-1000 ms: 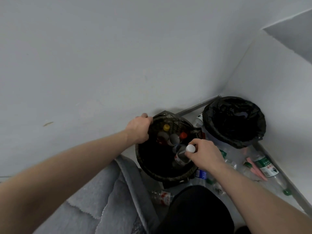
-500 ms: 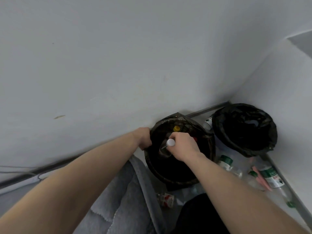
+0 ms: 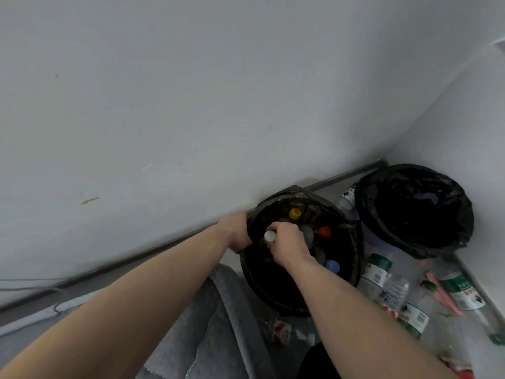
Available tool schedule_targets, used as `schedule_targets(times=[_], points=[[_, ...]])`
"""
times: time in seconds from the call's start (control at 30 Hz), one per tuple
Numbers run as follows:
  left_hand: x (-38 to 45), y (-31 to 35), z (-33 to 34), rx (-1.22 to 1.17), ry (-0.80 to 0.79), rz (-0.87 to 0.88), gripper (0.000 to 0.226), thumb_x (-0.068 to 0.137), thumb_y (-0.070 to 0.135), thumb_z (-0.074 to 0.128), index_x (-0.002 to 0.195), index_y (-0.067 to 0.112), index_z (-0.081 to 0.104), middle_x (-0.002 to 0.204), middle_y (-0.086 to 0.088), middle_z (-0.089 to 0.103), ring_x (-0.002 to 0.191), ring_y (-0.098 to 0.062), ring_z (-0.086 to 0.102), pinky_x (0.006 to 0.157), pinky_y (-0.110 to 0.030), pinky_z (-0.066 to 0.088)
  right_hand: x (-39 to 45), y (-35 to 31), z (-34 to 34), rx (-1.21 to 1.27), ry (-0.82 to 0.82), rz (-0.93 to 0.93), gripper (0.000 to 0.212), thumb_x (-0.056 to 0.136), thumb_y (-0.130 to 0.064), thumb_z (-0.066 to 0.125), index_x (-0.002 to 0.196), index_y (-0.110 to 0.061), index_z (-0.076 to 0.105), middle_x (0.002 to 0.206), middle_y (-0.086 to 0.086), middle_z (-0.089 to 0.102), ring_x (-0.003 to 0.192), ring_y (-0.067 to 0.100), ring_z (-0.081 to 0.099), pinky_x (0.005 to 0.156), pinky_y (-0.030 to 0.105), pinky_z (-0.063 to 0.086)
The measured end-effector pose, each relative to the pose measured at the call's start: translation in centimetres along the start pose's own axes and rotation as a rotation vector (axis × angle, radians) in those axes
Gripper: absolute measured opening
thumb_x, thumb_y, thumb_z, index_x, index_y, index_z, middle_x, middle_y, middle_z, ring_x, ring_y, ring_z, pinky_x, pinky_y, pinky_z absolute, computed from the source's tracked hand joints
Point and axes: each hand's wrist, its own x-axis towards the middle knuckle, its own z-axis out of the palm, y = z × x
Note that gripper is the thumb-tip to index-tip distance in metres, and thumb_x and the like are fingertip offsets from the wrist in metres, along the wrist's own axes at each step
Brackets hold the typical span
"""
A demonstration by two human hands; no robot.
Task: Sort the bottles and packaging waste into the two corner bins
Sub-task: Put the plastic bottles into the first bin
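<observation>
A black-lined bin [image 3: 352,272] stands against the wall and holds upright bottles with yellow [image 3: 294,213], red [image 3: 324,231] and blue [image 3: 332,266] caps. My left hand [image 3: 237,231] grips its left rim. Inside the bin, my right hand [image 3: 288,245] holds a clear bottle by the neck, its white cap [image 3: 270,236] showing beside my thumb. A second black-bagged bin [image 3: 415,209] stands in the corner to the right. Loose clear bottles with green labels [image 3: 378,272] lie on the floor between and below the bins.
Grey walls meet in the corner behind the bins. A grey cloth or mat [image 3: 207,332] lies under my arms. A small bottle with a red label [image 3: 278,329] lies below the near bin. Pink packaging [image 3: 442,294] lies among the bottles at the right.
My right hand has carried the white-capped bottle from the bin's right side to its left and lowered it inside. My left hand keeps its grip on the rim.
</observation>
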Motion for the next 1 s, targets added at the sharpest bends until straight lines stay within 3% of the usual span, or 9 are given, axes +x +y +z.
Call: schedule_targets(times=[0.17, 0.23, 0.33, 0.4, 0.5, 0.6, 0.77, 0.9, 1.0], points=[[-0.1, 0.2, 0.1, -0.015, 0.002, 0.014, 0.026, 0.081, 0.022, 0.068, 0.103, 0.01, 0.063, 0.096, -0.01, 0.074, 0.09, -0.026, 0.072, 0.077, -0.037, 0.06, 0.4, 0.8, 0.5, 0.09, -0.033, 0.018, 0.033, 0.085, -0.012, 0.071, 0.113, -0.028, 0.071, 0.114, 0.006, 0.07, 0.11, 0.027, 0.066, 0.096, 0.036, 0.054], [-0.1, 0.2, 0.0, -0.015, 0.003, 0.014, 0.027, 0.082, 0.021, 0.067, 0.106, 0.009, 0.062, 0.099, -0.01, 0.073, 0.094, -0.027, 0.071, 0.081, -0.039, 0.059, 0.7, 1.1, 0.4, 0.099, -0.062, 0.008, 0.042, 0.082, -0.016, 0.078, 0.121, -0.026, 0.067, 0.118, 0.005, 0.069, 0.113, 0.025, 0.064, 0.097, 0.035, 0.052], [0.1, 0.1, -0.1, 0.006, 0.047, -0.007, 0.048, 0.081, 0.026, 0.071, 0.123, 0.011, 0.052, 0.119, -0.012, 0.064, 0.108, -0.032, 0.064, 0.088, -0.04, 0.055, 0.9, 2.3, -0.6, 0.076, -0.057, 0.008, 0.058, 0.077, -0.021, 0.084, 0.13, -0.024, 0.061, 0.123, 0.004, 0.066, 0.116, 0.024, 0.062, 0.098, 0.032, 0.05], [0.1, 0.3, 0.1, 0.042, 0.13, 0.001, 0.066, 0.077, 0.026, 0.073, 0.134, 0.014, 0.04, 0.131, -0.011, 0.053, 0.116, -0.034, 0.058, 0.092, -0.043, 0.053, 0.8, 3.6, -1.6, 0.0, -0.044, -0.014, 0.057, 0.077, -0.021, 0.083, 0.129, -0.024, 0.06, 0.124, 0.004, 0.065, 0.115, 0.025, 0.062, 0.097, 0.033, 0.051], [-0.3, 1.4, -0.1, 0.141, 0.329, 0.138, 0.069, 0.074, 0.022, 0.073, 0.134, 0.019, 0.038, 0.132, -0.007, 0.041, 0.119, -0.032, 0.049, 0.095, -0.045, 0.05, 0.0, 5.8, -3.1, -0.181, -0.043, -0.068, 0.044, 0.08, -0.016, 0.075, 0.121, -0.026, 0.062, 0.12, 0.002, 0.062, 0.109, 0.028, 0.064, 0.088, 0.035, 0.053], [-0.5, 2.2, -0.5, 0.235, 0.429, 0.363, 0.055, 0.074, 0.023, 0.07, 0.124, 0.025, 0.048, 0.127, -0.003, 0.04, 0.114, -0.028, 0.046, 0.094, -0.042, 0.047, -1.4, 8.0, -3.2, -0.342, -0.078, -0.108, 0.038, 0.084, -0.016, 0.066, 0.12, -0.027, 0.06, 0.121, 0.002, 0.061, 0.106, 0.031, 0.065, 0.081, 0.037, 0.052], [0.0, 3.7, 0.7, 0.539, 0.307, 0.696, 0.037, 0.081, 0.021, 0.064, 0.117, 0.025, 0.058, 0.126, 0.0, 0.048, 0.11, -0.025, 0.05, 0.082, -0.04, 0.052, -2.5, 10.1, -2.0, -0.519, -0.203, -0.086, 0.044, 0.084, -0.019, 0.068, 0.127, -0.023, 0.059, 0.122, 0.004, 0.061, 0.112, 0.03, 0.065, 0.088, 0.038, 0.052], [0.4, 5.1, 1.3, 0.735, 0.225, 0.581, 0.036, 0.091, 0.017, 0.058, 0.126, 0.019, 0.053, 0.125, -0.005, 0.054, 0.104, -0.03, 0.063, 0.067, -0.039, 0.044, -2.1, 10.2, -1.8, -0.608, -0.199, -0.088, 0.045, 0.087, -0.013, 0.068, 0.13, -0.02, 0.057, 0.128, 0.007, 0.059, 0.115, 0.032, 0.064, 0.09, 0.04, 0.052], [1.0, 5.6, 1.6, 0.858, 0.209, 0.51, 0.034, 0.096, 0.01, 0.051, 0.129, 0.014, 0.052, 0.123, -0.009, 0.06, 0.105, -0.032, 0.067, 0.067, -0.038, 0.038, -1.6, 10.0, -1.8, -0.631, -0.207, -0.076, 0.043, 0.088, -0.011, 0.068, 0.13, -0.016, 0.059, 0.129, 0.008, 0.061, 0.118, 0.03, 0.062, 0.092, 0.038, 0.052]])
